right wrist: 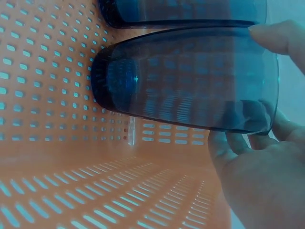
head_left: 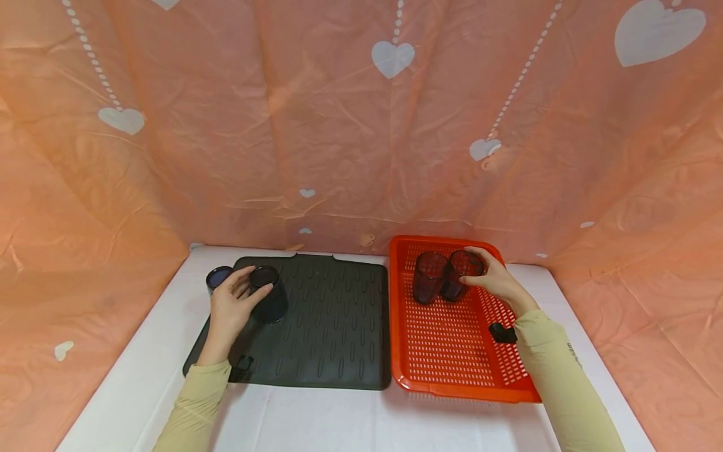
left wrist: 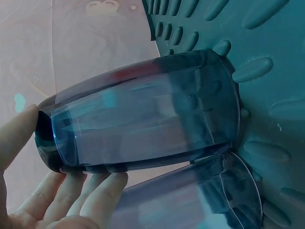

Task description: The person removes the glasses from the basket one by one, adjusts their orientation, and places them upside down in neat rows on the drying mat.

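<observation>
At the left end of the dark drying mat (head_left: pixel 333 320), my left hand (head_left: pixel 228 311) grips a dark tinted drinking glass (head_left: pixel 273 309) near its thick base. That glass stands upside down, its rim at the mat in the left wrist view. A second upturned glass (left wrist: pixel 176 198) is right beside it, mostly behind the hand in the head view. My right hand (head_left: pixel 497 282) holds another tinted glass (right wrist: pixel 186 81) around its open top, thumb on one side and fingers on the other. It is base-down in the red basket (head_left: pixel 397 339), close against one more glass (head_left: pixel 428 279).
The basket has slotted walls and stands just right of the mat on a white-covered table (head_left: pixel 316 417). An orange curtain (head_left: pixel 339 144) with heart prints rises behind and on both sides. Black straps (head_left: pixel 501 333) sit at the wrists.
</observation>
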Motion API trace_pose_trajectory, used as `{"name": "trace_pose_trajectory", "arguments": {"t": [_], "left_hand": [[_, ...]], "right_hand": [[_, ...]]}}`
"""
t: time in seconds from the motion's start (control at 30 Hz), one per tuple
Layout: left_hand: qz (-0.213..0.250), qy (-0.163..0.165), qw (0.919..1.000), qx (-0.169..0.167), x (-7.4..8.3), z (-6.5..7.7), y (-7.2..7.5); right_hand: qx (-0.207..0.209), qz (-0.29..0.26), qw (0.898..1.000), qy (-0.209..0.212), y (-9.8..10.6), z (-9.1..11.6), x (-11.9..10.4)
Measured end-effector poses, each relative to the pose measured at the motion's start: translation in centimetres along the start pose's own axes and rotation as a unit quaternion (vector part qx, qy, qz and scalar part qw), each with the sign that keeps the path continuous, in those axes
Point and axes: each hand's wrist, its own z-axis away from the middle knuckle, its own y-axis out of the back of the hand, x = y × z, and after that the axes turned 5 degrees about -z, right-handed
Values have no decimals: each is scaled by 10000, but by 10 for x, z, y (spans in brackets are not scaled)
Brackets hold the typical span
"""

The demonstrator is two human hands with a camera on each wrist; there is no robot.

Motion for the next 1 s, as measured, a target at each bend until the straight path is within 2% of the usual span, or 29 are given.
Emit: {"name": "trace_pose_trajectory", "arguments": {"t": [0.3,0.6,0.87,1.0], "left_hand": [[-107,-96,9999,-79,1,1,2],[-96,-139,9998,-88,1,0,1],[-97,-77,9999,-96,1,0,2],[-105,-33,9999,-114,0,1,3]], "right_hand": [[13,107,9999,-124,0,-2,0],[35,466,9988,-136,0,-2,-4],[-42,252,9997,34,0,0,-4],[85,335,9994,78,-1,0,-4]]}}
